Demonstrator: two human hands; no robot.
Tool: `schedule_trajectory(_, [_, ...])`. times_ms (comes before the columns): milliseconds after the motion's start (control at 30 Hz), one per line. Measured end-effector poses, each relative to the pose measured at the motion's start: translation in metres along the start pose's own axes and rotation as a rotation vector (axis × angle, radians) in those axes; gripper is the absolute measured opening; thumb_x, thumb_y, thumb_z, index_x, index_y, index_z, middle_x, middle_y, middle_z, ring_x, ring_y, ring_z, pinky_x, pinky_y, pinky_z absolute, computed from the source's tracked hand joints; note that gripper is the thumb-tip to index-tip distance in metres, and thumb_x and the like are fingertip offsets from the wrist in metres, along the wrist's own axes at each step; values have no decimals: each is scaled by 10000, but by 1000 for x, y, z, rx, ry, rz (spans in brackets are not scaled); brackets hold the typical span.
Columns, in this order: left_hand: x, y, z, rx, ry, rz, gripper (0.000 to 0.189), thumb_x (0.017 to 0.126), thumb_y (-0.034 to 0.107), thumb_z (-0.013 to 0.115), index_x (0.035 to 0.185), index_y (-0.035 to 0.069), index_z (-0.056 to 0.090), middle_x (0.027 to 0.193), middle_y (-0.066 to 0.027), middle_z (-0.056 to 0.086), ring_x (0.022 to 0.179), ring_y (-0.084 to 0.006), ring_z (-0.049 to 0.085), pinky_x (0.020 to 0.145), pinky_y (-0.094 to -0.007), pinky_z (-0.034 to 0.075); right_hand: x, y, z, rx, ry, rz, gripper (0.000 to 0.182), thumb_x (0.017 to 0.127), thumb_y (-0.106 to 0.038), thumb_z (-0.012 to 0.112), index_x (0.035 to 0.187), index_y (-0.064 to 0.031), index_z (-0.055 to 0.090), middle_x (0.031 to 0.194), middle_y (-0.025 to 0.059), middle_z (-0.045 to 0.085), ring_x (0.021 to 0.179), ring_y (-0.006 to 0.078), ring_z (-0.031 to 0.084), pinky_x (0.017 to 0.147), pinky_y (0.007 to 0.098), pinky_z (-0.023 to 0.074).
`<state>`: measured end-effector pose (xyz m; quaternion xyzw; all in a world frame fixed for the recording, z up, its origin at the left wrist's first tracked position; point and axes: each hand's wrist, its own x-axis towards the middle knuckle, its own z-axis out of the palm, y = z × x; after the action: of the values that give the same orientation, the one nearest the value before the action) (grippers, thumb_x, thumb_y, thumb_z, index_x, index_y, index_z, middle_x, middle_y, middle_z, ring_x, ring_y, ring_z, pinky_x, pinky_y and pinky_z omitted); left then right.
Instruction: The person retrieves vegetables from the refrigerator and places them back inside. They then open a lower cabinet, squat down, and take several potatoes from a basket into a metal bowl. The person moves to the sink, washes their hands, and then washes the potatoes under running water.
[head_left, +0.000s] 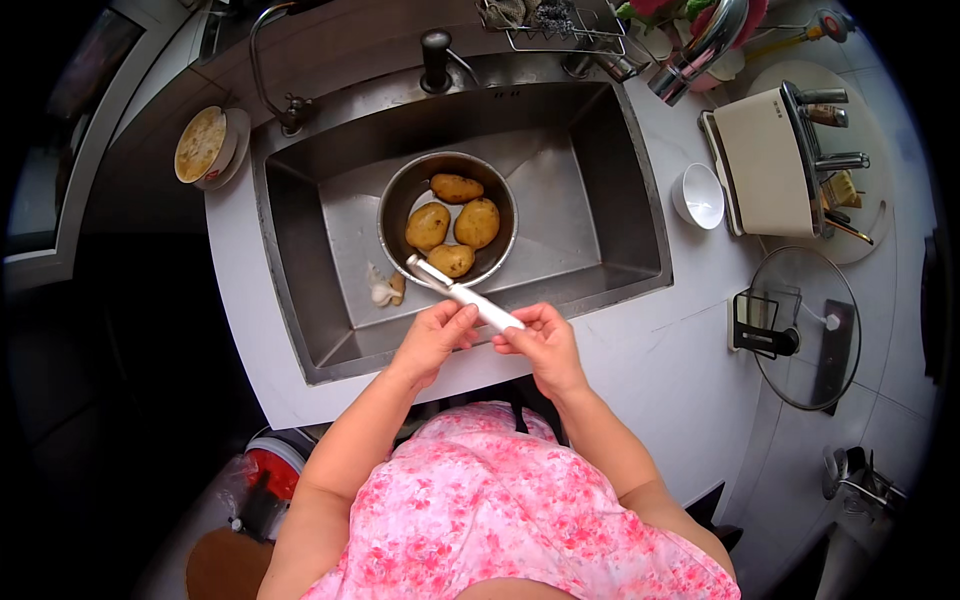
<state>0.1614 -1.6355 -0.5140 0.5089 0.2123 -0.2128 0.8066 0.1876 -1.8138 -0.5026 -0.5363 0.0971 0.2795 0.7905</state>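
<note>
Between my hands I hold a white-handled vegetable peeler (480, 304) over the sink's front edge, its blade end pointing up and to the left. My left hand (437, 339) grips the middle of the handle. At the handle's lower end, the fingers of my right hand (544, 346) close on it. Just beyond, a round metal bowl (384, 217) stands in the stainless steel sink (551, 195) with several potatoes (478, 223) inside. A garlic bulb (382, 292) and what looks like a piece of ginger (398, 286) lie on the sink floor beside the bowl.
Behind the sink are a soap dispenser (436, 56), a thin tap (262, 75) and a wire rack (566, 37). A filled bowl (202, 146) stands at the left corner. On the right are a small white bowl (698, 196), a knife block (769, 165) and a glass lid (806, 330).
</note>
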Motion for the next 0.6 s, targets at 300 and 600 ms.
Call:
schedule_trajectory(300, [-10, -4, -4, 43, -142, 175, 399, 908, 264, 531, 1217, 12, 508, 1093, -57, 570, 936, -133, 557, 829, -297, 450, 20, -2, 18, -214, -525, 325, 243, 830, -82, 560, 1034, 4, 462, 824, 91, 581, 691, 151, 611, 625, 270, 523])
schedule_trajectory(600, [72, -6, -146, 374, 669, 38, 273, 873, 277, 542, 1024, 62, 614, 945, -33, 612, 873, -113, 540, 715, -257, 416, 116, -30, -53, -699, -49, 47, 106, 779, -94, 603, 869, -41, 623, 679, -7, 538, 566, 79, 474, 506, 230, 380])
